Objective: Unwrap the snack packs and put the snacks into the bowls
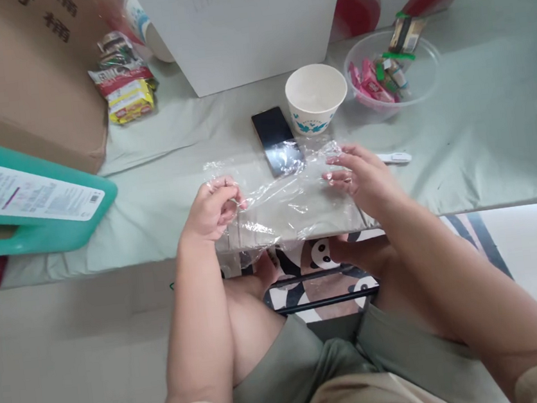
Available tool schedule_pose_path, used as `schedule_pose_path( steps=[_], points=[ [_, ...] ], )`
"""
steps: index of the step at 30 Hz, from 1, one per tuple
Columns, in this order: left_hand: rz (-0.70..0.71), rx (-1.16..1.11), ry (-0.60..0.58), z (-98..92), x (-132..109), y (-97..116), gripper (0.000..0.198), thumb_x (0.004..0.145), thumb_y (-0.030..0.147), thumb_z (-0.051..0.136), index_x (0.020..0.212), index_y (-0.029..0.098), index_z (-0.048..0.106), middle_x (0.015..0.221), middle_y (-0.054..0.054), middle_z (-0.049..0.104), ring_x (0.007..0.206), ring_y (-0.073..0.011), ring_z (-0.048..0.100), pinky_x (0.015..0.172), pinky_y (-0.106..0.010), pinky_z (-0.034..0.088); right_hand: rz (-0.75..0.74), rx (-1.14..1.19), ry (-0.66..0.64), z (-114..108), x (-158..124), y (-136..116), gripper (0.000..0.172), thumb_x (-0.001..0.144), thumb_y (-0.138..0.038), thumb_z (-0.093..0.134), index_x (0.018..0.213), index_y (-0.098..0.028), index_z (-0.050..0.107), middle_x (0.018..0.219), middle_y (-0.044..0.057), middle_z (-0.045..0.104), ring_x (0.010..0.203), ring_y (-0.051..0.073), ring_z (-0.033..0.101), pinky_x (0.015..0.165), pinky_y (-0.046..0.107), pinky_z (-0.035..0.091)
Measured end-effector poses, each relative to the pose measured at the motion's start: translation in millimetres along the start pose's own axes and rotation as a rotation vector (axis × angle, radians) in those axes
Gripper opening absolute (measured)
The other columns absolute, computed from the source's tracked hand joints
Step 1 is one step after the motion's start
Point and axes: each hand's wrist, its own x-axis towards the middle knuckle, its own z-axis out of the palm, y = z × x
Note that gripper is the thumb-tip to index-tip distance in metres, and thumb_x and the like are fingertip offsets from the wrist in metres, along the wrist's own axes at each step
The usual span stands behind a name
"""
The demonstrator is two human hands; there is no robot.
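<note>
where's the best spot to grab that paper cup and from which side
Wrap the side wall of the paper cup just under its rim, coming from the near side. It stands upright and empty, wider at the top; the phone crowds its left and the clear bowl its right.

dark phone, paper cup, candy bowl, snack packets, cardboard box, white box

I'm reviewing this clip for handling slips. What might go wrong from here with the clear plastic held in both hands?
The clear plastic film is thin and crinkled, gripped by the left hand and right hand; a hard pull may tear it. Its far edge lies over the phone, so a tug might drag the phone along. The paper cup stands just behind and looks light enough to tip.
</note>
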Motion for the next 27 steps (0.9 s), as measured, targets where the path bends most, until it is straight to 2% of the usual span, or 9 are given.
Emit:
schedule_pose_path(
  steps=[3, 6, 9, 14, 16, 18, 21, 24, 27],
  points=[
    [-0.023, 0.029, -0.072, -3.1, -1.1, -1.8, 0.016, 0.060, 0.026, 0.069, 0.060, 0.019, 0.054, 0.051, -0.001, 0.062, 0.029, -0.0007, 0.029, 0.031, -0.017, 0.011, -0.014, -0.038, 0.014, -4.5, 3.0, 1.8, 0.053, 0.069, -0.040, 0.082, 0.115, -0.030, 0.058, 0.108, 0.001, 0.069, 0.076, 0.015, 0.069, 0.067, 0.030, 0.057],
    [-0.037, 0.036, -0.104, -7.2, -2.1, -3.8, 0.016, 0.061, 0.026, 0.069, 0.061, 0.019, 0.055, 0.051, -0.001, 0.063, 0.030, -0.0007, 0.028, 0.032, -0.017, 0.012, -0.072, -0.122, 0.023, -6.8, 7.6, 5.9, 0.032, 0.073, -0.041, 0.080, 0.096, -0.025, 0.065, 0.095, 0.001, 0.067, 0.075, 0.013, 0.064, 0.067, 0.027, 0.054],
    [-0.036, 0.024, -0.096, -10.2, -2.0, -5.0, 0.017, 0.061, 0.026, 0.070, 0.065, 0.019, 0.055, 0.053, -0.001, 0.064, 0.030, -0.0007, 0.027, 0.032, -0.017, 0.012, -0.193, -0.087, 0.080, -5.3, 11.4, 8.2, 0.024, 0.076, -0.041, 0.079, 0.080, -0.023, 0.063, 0.096, 0.001, 0.068, 0.087, 0.012, 0.064, 0.079, 0.026, 0.055],
    [-0.055, 0.058, -0.029, -10.5, 0.6, -7.1, 0.022, 0.063, 0.028, 0.072, 0.065, 0.020, 0.053, 0.053, -0.001, 0.064, 0.030, -0.0009, 0.027, 0.033, -0.018, 0.011, -0.276, 0.068, 0.068, 1.3, 9.2, 1.8, 0.031, 0.079, -0.045, 0.078, 0.081, -0.026, 0.054, 0.092, -0.002, 0.068, 0.090, 0.012, 0.068, 0.085, 0.026, 0.056],
    [-0.069, 0.083, -0.011, -8.8, 1.9, -8.5, 0.023, 0.063, 0.029, 0.073, 0.065, 0.020, 0.052, 0.053, -0.002, 0.064, 0.030, -0.0009, 0.026, 0.034, -0.018, 0.010, -0.268, 0.080, 0.070, 2.9, 7.1, -0.9, 0.034, 0.081, -0.049, 0.076, 0.084, -0.027, 0.051, 0.087, -0.003, 0.068, 0.082, 0.011, 0.068, 0.079, 0.026, 0.057],
    [-0.079, 0.106, 0.001, -6.7, 3.1, -10.1, 0.022, 0.065, 0.029, 0.073, 0.067, 0.020, 0.052, 0.053, -0.002, 0.064, 0.030, -0.0011, 0.026, 0.034, -0.018, 0.010, -0.252, 0.037, 0.094, 3.1, 6.2, -1.9, 0.039, 0.081, -0.056, 0.073, 0.088, -0.028, 0.049, 0.085, -0.004, 0.067, 0.068, 0.011, 0.065, 0.065, 0.025, 0.054],
    [-0.067, 0.120, 0.021, -3.9, 4.7, -12.3, 0.023, 0.067, 0.029, 0.072, 0.069, 0.020, 0.051, 0.053, -0.002, 0.064, 0.030, -0.0012, 0.025, 0.035, -0.018, 0.010, -0.239, -0.059, 0.132, 0.8, 6.8, -1.3, 0.043, 0.084, -0.065, 0.068, 0.091, -0.028, 0.047, 0.076, -0.006, 0.063, 0.045, 0.008, 0.048, 0.042, 0.024, 0.036],
    [-0.044, 0.130, 0.035, -3.0, 5.8, -14.2, 0.025, 0.069, 0.032, 0.072, 0.069, 0.020, 0.050, 0.054, -0.002, 0.064, 0.030, -0.0012, 0.024, 0.035, -0.018, 0.009, -0.233, -0.111, 0.168, -2.3, 7.9, -0.8, 0.043, 0.087, -0.068, 0.063, 0.087, -0.028, 0.049, 0.064, -0.006, 0.059, 0.036, 0.007, 0.032, 0.037, 0.026, 0.023],
    [-0.027, 0.137, 0.037, -3.8, 5.7, -15.0, 0.026, 0.070, 0.035, 0.072, 0.069, 0.021, 0.049, 0.053, -0.002, 0.065, 0.031, -0.0016, 0.024, 0.034, -0.018, 0.010, -0.200, -0.135, 0.228, -4.5, 8.7, -0.9, 0.041, 0.088, -0.068, 0.060, 0.086, -0.027, 0.056, 0.059, -0.004, 0.059, 0.035, 0.008, 0.029, 0.037, 0.027, 0.021]
  ],
)
